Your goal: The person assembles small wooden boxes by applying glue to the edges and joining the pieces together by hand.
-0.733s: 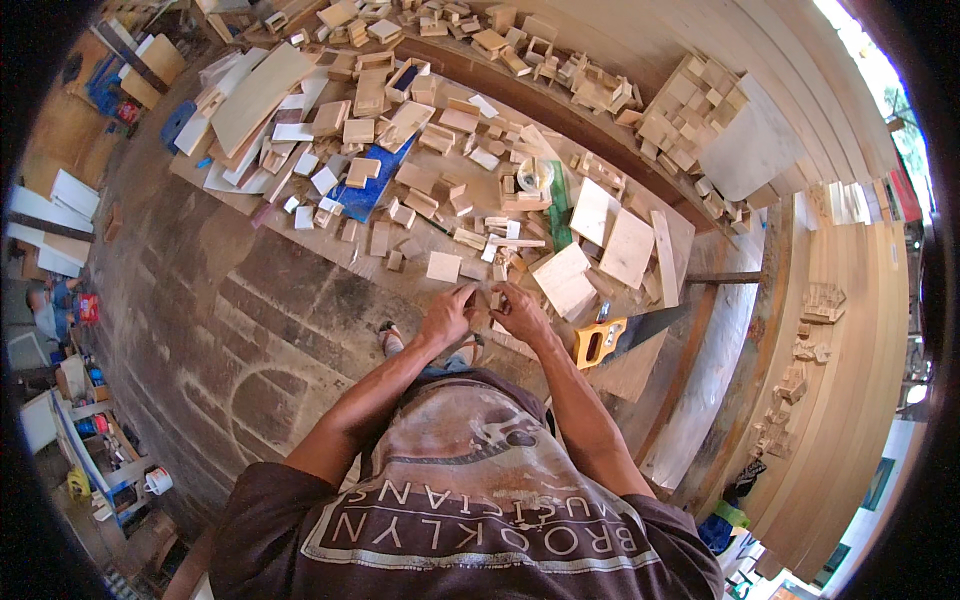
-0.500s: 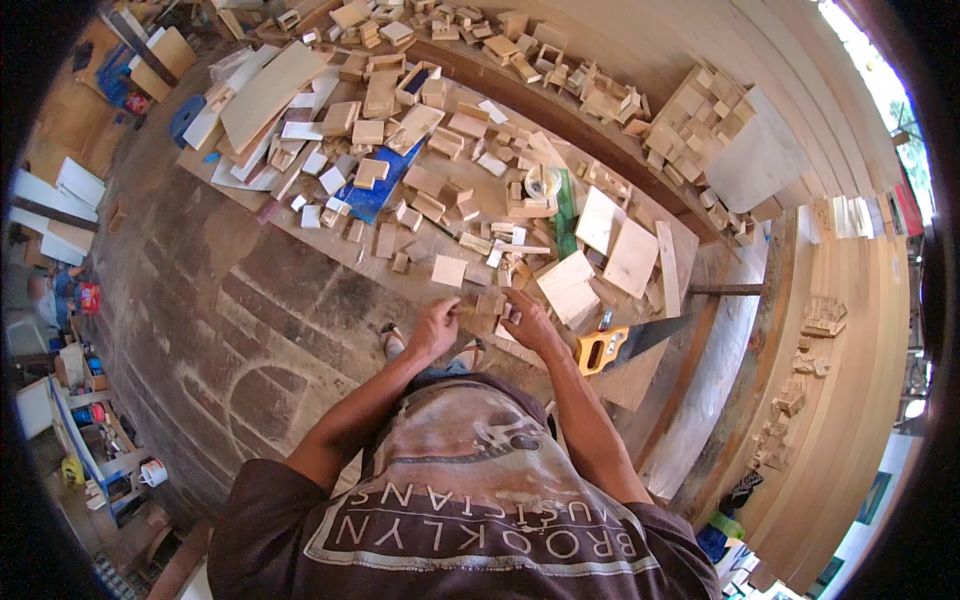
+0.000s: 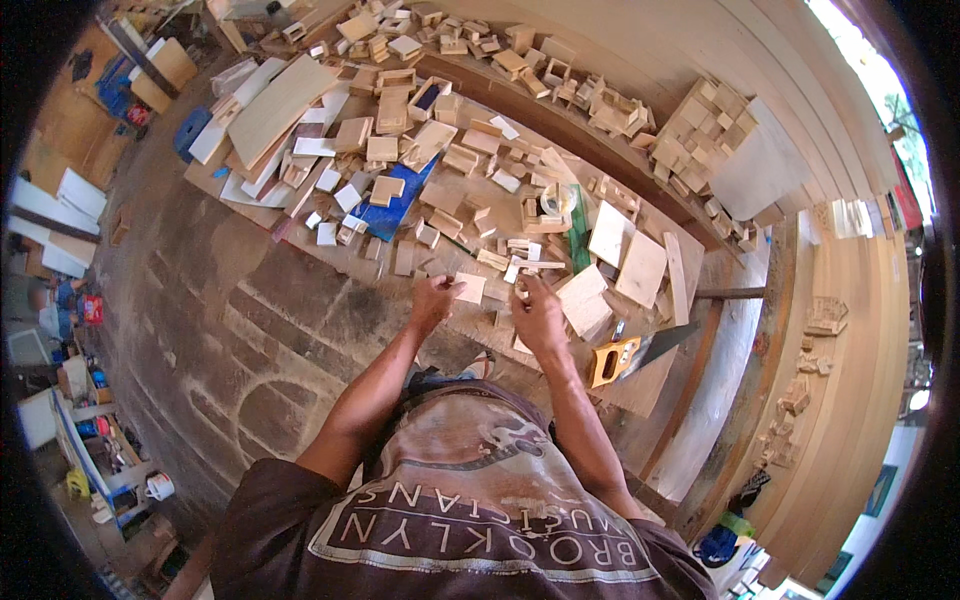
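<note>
My left hand (image 3: pixel 433 303) is at the near edge of the workbench, fingers closed on the left edge of a small pale square wooden piece (image 3: pixel 471 289). To its right, my right hand (image 3: pixel 540 315) reaches over the bench with fingertips pinched together. Whatever lies between those fingertips is too small to tell. Just beyond the right fingers lie several narrow wooden strips (image 3: pixel 535 264). A handsaw with a yellow handle (image 3: pixel 613 361) rests on the bench right of my right forearm, its dark blade pointing away to the right.
Wooden blocks and small boxes cover the workbench (image 3: pixel 340 262), with a blue sheet (image 3: pixel 398 205) under some. A tape roll (image 3: pixel 556 202) sits on a wooden box. Flat square boards (image 3: pixel 638 270) lie at right. Stacked long planks (image 3: pixel 850 400) stand further right.
Both hands have moved forward over the bench and a little apart. The wooden block that was between them is no longer held there; my left fingers have come to the square piece.
</note>
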A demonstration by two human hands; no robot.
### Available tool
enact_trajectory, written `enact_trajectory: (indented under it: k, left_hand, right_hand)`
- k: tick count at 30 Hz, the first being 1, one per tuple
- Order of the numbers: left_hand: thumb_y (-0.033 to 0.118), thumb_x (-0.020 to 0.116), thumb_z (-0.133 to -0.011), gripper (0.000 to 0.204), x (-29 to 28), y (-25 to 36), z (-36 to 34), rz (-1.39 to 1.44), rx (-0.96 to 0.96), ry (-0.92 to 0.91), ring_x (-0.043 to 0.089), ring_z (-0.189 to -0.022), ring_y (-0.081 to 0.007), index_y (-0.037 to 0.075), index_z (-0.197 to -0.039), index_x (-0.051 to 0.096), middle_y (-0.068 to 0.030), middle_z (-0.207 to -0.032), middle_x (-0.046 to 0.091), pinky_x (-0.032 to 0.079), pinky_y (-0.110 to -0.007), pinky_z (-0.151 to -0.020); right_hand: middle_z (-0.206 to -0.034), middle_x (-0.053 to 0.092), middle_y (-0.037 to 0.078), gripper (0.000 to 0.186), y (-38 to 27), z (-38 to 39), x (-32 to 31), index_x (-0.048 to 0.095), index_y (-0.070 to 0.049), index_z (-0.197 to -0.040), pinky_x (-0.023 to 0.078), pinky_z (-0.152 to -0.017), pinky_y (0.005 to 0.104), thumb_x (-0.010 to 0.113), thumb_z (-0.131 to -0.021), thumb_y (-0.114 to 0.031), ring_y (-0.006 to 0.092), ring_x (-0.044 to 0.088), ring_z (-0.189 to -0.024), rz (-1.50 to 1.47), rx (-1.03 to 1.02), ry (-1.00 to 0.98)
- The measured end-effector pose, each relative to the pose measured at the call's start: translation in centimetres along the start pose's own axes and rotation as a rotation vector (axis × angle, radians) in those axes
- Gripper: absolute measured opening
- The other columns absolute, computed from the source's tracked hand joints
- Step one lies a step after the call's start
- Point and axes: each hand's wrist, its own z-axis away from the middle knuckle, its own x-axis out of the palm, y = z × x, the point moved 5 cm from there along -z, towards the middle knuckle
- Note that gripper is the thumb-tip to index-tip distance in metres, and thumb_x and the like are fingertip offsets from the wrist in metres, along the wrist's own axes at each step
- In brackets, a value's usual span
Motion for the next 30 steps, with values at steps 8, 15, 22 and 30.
enact_trajectory:
  k: [8,15,22,30]
  left_hand:
    - [0.033,0.076,-0.085,0.037,-0.4,-0.7,-1.2,-0.003,-0.092,-0.037,0.063,-0.071,-0.0122,0.003,-0.106,0.07,-0.0033,-0.087,0.069,0.047,-0.028,-0.05]
    - [0.032,0.076,-0.087,0.024,0.0,-0.6,-1.4,-0.022,-0.149,-0.115,0.063,-0.072,-0.01,0.01,-0.093,0.073,0.0007,-0.082,0.068,0.047,-0.029,-0.049]
    - [0.034,0.072,-0.089,0.024,0.3,-1.3,-2.4,-0.01,-0.198,-0.191,0.064,-0.075,-0.0107,0.01,-0.091,0.071,0.0002,-0.082,0.068,0.05,-0.031,-0.054]
    - [0.036,0.071,-0.09,0.027,0.1,-1.7,-2.4,0.013,-0.221,-0.241,0.064,-0.078,-0.0111,0.009,-0.089,0.071,0.0003,-0.084,0.069,0.051,-0.033,-0.056]
  right_hand:
    - [-0.09,0.07,0.023,0.04,5.1,-1.6,10.7,0.064,0.005,-0.113,0.053,-0.083,0.0464,0.069,-0.085,-0.023,0.0387,0.068,-0.093,0.166,0.304,-0.038]
    - [-0.08,0.071,0.023,0.027,7.6,-2.0,13.7,0.067,0.006,-0.101,0.057,-0.071,0.043,0.067,-0.085,-0.017,0.0338,0.072,-0.075,0.189,0.4,-0.056]
    - [-0.068,0.068,0.017,0.017,9.9,-2.1,15.4,0.066,0.008,-0.092,0.054,-0.05,0.0347,0.063,-0.084,-0.006,0.0229,0.07,-0.058,-0.056,0.604,-0.09]
    - [-0.067,0.069,0.016,0.012,8.5,-1.5,15.3,0.068,0.005,-0.072,0.052,-0.049,0.031,0.065,-0.081,-0.001,0.0176,0.068,-0.059,-0.296,0.793,-0.108]
